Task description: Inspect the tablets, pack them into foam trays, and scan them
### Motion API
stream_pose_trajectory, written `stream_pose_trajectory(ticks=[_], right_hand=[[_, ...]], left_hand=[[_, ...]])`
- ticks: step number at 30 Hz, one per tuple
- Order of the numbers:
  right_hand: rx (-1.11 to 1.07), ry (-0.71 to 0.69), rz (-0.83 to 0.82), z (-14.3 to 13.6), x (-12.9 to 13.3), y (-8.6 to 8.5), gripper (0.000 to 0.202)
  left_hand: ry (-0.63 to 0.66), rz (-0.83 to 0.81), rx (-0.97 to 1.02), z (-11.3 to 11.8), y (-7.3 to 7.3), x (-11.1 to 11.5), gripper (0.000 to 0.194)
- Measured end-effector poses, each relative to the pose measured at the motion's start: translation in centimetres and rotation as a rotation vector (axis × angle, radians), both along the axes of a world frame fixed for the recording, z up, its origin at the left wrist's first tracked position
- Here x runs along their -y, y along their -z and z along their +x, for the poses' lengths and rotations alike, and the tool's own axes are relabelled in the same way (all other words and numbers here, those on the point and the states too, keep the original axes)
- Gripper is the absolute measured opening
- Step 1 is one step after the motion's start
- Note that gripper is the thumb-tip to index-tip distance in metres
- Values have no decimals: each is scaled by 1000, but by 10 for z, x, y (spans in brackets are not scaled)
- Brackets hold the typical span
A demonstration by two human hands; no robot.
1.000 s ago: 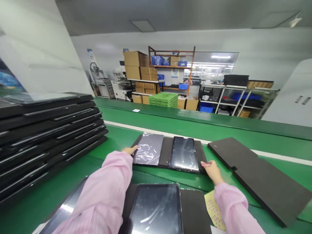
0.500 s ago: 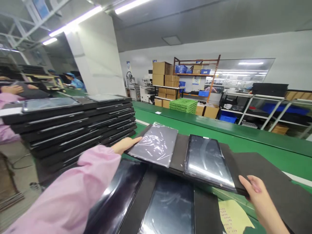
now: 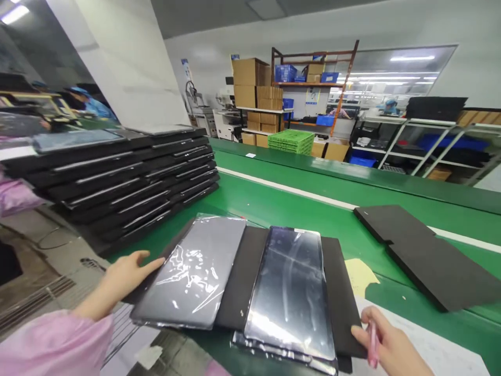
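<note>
A black foam tray [image 3: 247,269] spans the space between my hands, holding two flat tablet-like panels. The left panel [image 3: 198,277] is grey and wrapped in wrinkled clear film. Beside it lies a glossy dark panel [image 3: 291,292] with a small white label at its top. My left hand [image 3: 127,277] grips the tray's left edge, thumb on top. My right hand [image 3: 387,339] closes on the right corner and also has a pink pen-like item [image 3: 373,342] in its fingers. Film-covered edges show below the dark panel, so another layer lies underneath, mostly hidden.
At left stands a tall stack of loaded black trays [image 3: 156,183]. Black foam pieces [image 3: 422,250] lie on the green conveyor belt [image 3: 274,201] at right. A yellow note [image 3: 360,277] and white paper [image 3: 430,334] are near my right hand. Green crates [image 3: 291,141] stand beyond.
The tray has come lower and closer to me, over the tray beneath, now mostly covered. Both hands still hold its edges. The view has tilted down.
</note>
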State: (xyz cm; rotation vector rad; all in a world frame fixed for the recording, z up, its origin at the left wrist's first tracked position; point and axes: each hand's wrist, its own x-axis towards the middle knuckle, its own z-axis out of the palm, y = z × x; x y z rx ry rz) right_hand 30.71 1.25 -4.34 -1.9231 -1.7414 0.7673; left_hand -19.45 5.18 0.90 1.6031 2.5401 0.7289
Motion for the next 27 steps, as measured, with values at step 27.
stream_pose_trajectory(ticks=[27], right_hand=[[195, -513, 1174, -58, 3, -59, 20]], left_hand=[[1256, 650, -255, 151, 4, 9, 36]])
